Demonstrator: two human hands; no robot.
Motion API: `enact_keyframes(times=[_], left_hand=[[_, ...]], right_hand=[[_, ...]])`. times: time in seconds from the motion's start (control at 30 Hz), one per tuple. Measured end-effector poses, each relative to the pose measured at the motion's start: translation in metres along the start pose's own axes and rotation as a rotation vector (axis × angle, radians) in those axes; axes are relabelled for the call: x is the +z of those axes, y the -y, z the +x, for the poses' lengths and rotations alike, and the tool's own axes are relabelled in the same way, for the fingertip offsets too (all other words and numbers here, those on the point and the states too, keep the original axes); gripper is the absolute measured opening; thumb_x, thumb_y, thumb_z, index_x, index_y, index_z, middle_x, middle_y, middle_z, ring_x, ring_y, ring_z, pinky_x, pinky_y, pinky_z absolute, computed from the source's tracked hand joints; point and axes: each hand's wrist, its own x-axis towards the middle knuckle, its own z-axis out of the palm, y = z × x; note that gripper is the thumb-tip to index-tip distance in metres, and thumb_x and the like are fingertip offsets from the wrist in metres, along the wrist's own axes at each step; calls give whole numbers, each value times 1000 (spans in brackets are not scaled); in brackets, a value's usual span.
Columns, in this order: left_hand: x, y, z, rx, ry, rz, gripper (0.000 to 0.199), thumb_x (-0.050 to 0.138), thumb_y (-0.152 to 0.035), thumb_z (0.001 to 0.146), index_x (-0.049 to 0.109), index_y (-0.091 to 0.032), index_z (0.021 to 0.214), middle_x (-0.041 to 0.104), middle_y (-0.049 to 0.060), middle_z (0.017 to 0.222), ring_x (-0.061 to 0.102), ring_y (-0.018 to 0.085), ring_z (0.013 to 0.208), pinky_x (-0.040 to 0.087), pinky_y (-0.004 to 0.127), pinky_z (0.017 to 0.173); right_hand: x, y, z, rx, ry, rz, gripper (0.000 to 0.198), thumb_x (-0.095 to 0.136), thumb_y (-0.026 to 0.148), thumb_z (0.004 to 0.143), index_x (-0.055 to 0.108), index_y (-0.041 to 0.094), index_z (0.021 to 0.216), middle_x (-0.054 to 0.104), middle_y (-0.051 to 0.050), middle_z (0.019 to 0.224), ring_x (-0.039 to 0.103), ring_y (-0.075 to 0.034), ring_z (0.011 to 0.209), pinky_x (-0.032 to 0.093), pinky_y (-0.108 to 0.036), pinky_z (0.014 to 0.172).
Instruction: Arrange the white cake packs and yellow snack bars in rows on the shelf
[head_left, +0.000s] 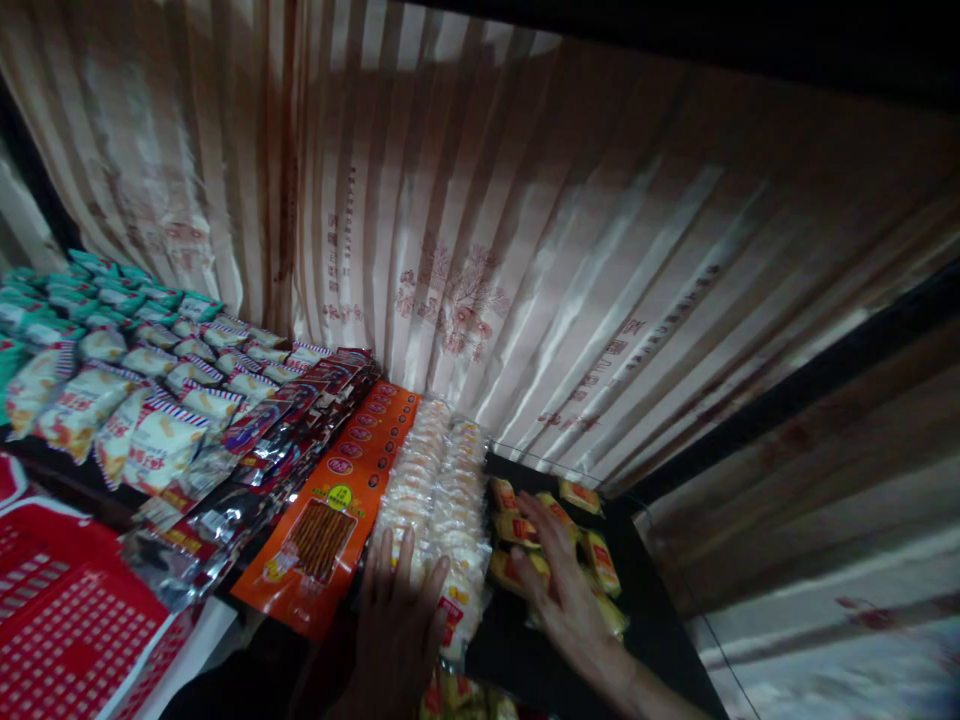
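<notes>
My left hand (401,615) lies with its fingers spread over the near end of two rows of clear-wrapped, pale round crackers (442,480). Its fingertips touch the wrappers or rest just over them; I cannot tell which. Further right, my right hand (566,590) reaches over a loose group of small yellow packets with red labels (600,560). Its fingers are stretched and apart among the packets, and part of the group is hidden beneath it. To the left of the crackers lies a flat orange snack bag (330,520) with a window showing thin brown sticks.
Dark shiny packets (277,445), white snack bags with striped edges (169,435) and green packets (97,290) fill the shelf's left side. A red plastic basket (75,600) stands at lower left. Pleated printed sheeting (480,230) hangs behind. The black shelf surface (645,600) shows at right.
</notes>
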Motion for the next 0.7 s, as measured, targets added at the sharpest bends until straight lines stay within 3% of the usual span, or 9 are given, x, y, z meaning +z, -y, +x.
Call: enact_keyframes(times=[0.1, 0.23, 0.4, 0.53, 0.7], left_hand=[[3, -2, 4, -26, -12, -14, 44, 52, -37, 79, 52, -29, 123, 41, 6, 138, 24, 33, 133, 22, 51, 105], [4, 2, 10, 16, -60, 34, 47, 54, -40, 76, 53, -28, 121, 45, 6, 135, 23, 32, 133, 19, 49, 107], [16, 14, 4, 133, -68, 131, 60, 58, -48, 69, 51, -26, 124, 47, 9, 133, 17, 34, 135, 14, 48, 109], [36, 14, -6, 52, -125, 115, 64, 58, -54, 66, 50, -31, 125, 46, 7, 135, 19, 36, 134, 22, 52, 106], [46, 9, -8, -20, -150, 80, 64, 59, -52, 66, 48, -33, 126, 46, 6, 135, 25, 36, 132, 27, 54, 103]], right_hand=[[3, -11, 52, -125, 44, -42, 39, 43, 30, 84, 53, 24, 121, 47, -7, 132, 42, -24, 123, 36, -47, 102], [46, -31, 116, -255, 113, -40, 41, 41, 16, 78, 57, 19, 115, 55, -7, 125, 46, -21, 119, 37, -46, 101], [105, -54, 175, -169, 156, -92, 45, 39, 10, 73, 60, 15, 113, 58, -9, 121, 51, -21, 114, 40, -41, 99], [129, -56, 203, -129, 220, -135, 40, 43, 17, 79, 57, 13, 116, 56, -11, 124, 48, -21, 118, 36, -40, 101], [152, -51, 207, 8, 222, -116, 33, 50, 30, 82, 60, 21, 112, 56, -8, 125, 45, -27, 121, 35, -51, 99]])
